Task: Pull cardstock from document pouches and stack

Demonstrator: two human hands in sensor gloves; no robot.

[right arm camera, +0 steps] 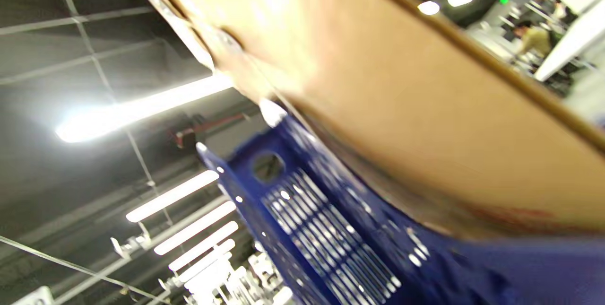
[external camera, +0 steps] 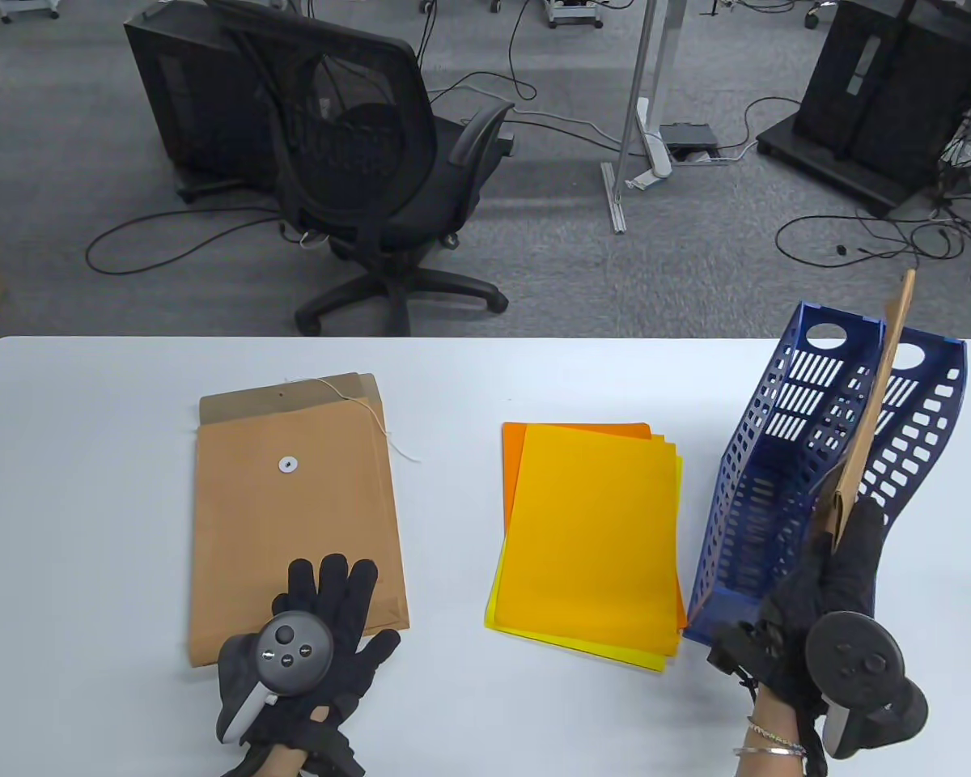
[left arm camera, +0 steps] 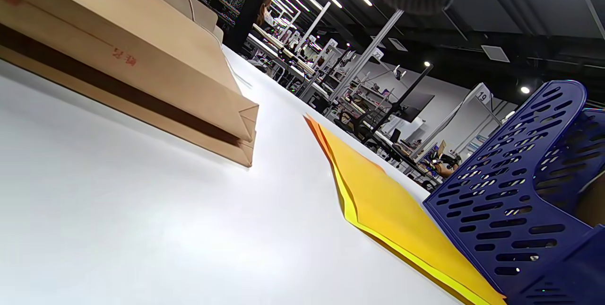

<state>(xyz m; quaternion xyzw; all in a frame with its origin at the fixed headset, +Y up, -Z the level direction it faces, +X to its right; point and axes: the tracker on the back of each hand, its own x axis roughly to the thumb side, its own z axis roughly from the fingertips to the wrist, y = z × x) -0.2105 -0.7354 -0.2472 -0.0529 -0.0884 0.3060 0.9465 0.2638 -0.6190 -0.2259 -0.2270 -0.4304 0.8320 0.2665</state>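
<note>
A brown document pouch (external camera: pixel 295 510) lies flat on the white table (external camera: pixel 89 486) at the left, flap open and string loose; it also shows in the left wrist view (left arm camera: pixel 118 54). My left hand (external camera: pixel 315 639) rests flat with spread fingers on its near edge. A stack of orange and yellow cardstock (external camera: pixel 591 542) lies in the middle of the table, seen too in the left wrist view (left arm camera: pixel 397 215). My right hand (external camera: pixel 833 591) grips the lower end of a second brown pouch (external camera: pixel 874 421), held on edge above the blue file rack (external camera: pixel 777 486). That pouch (right arm camera: pixel 401 106) fills the right wrist view.
The blue rack (left arm camera: pixel 520 201) has two slots and stands at the table's right, close to the cardstock. A black office chair (external camera: pixel 372 162) and floor cables lie beyond the table's far edge.
</note>
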